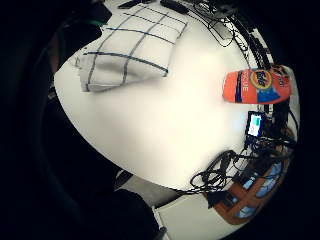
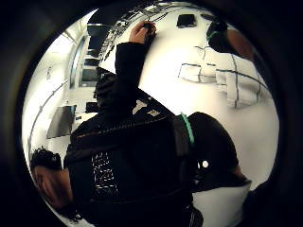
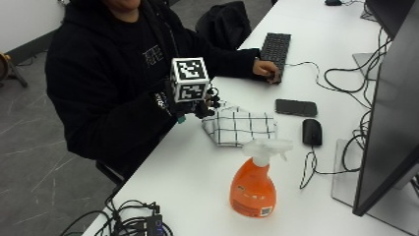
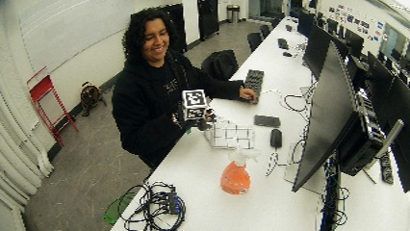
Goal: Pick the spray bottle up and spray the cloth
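Observation:
An orange spray bottle (image 3: pixel 254 189) with a white trigger head stands upright on the white table (image 3: pixel 196 167), near the front; the little finger side palm view shows the bottle (image 1: pixel 257 86) too. Behind it lies a folded white cloth (image 3: pixel 239 127) with dark check lines, also seen as the cloth (image 1: pixel 130 47) from the palm. My gloved right hand (image 3: pixel 185 104) hovers at the table's near edge, just left of the cloth. Its fingers (image 3: pixel 207 107) hang loosely curled and hold nothing. The bottle (image 4: pixel 236 175) is well apart from the hand (image 4: pixel 194 120).
A phone (image 3: pixel 296 107) and a mouse (image 3: pixel 312 132) lie right of the cloth. The person's bare hand (image 3: pixel 265 69) rests by a keyboard (image 3: pixel 275 48). A large monitor (image 3: pixel 386 123) fills the right side. Tangled cables (image 3: pixel 131 221) sit at the front corner.

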Motion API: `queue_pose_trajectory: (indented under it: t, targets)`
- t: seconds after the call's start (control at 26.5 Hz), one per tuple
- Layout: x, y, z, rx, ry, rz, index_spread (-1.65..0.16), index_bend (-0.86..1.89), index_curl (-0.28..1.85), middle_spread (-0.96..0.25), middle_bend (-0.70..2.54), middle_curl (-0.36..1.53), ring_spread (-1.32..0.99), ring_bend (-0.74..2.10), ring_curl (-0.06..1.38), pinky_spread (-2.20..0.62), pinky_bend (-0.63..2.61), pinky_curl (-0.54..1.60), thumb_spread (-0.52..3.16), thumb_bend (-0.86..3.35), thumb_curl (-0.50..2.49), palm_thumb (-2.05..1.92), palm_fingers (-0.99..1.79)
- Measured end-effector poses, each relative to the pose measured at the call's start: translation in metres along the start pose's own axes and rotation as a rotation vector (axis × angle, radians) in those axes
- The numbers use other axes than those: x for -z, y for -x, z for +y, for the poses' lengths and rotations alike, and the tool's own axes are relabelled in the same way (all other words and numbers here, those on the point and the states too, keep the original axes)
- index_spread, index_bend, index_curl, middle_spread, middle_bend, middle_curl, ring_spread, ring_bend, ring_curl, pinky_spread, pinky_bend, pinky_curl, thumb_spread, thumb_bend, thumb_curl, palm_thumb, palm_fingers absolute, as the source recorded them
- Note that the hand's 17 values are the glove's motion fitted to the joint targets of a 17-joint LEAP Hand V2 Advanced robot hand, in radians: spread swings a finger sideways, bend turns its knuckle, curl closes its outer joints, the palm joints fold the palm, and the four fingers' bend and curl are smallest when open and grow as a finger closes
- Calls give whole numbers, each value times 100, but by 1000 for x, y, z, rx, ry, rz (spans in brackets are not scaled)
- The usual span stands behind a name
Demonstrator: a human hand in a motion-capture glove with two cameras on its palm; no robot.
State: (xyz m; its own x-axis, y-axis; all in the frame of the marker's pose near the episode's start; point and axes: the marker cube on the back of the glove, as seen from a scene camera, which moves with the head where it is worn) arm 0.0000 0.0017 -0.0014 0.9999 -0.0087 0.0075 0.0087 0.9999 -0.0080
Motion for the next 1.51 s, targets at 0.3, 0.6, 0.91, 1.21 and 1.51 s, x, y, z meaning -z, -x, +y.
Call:
queue_pose_trajectory:
  t: [0.3, 0.6, 0.91, 1.21, 1.51]
  targets:
    - [1, -1, 0, 1, -1, -10, -30, 28, 21, -13, 26, 16, -10, 28, 16, 14, 29, 16, 82, 29, 15, 49, 60]
    - [2, -2, -2, 10, -2, -34, -35, 25, 26, -15, 22, 21, -12, 25, 20, 17, 27, 21, 104, 26, 20, 51, 60]
    - [6, -22, 3, -41, -28, -38, -36, 20, 29, -15, 20, 25, -13, 24, 22, 18, 24, 24, 114, 21, 23, 53, 64]
    - [14, -63, 10, -172, -78, -23, -36, 16, 30, -13, 23, 30, -15, 26, 25, 16, 20, 25, 119, 18, 26, 55, 75]
    - [50, -124, 35, -281, -100, 43, -36, 16, 32, -12, 17, 31, -16, 27, 29, 16, 22, 29, 122, 14, 29, 58, 72]
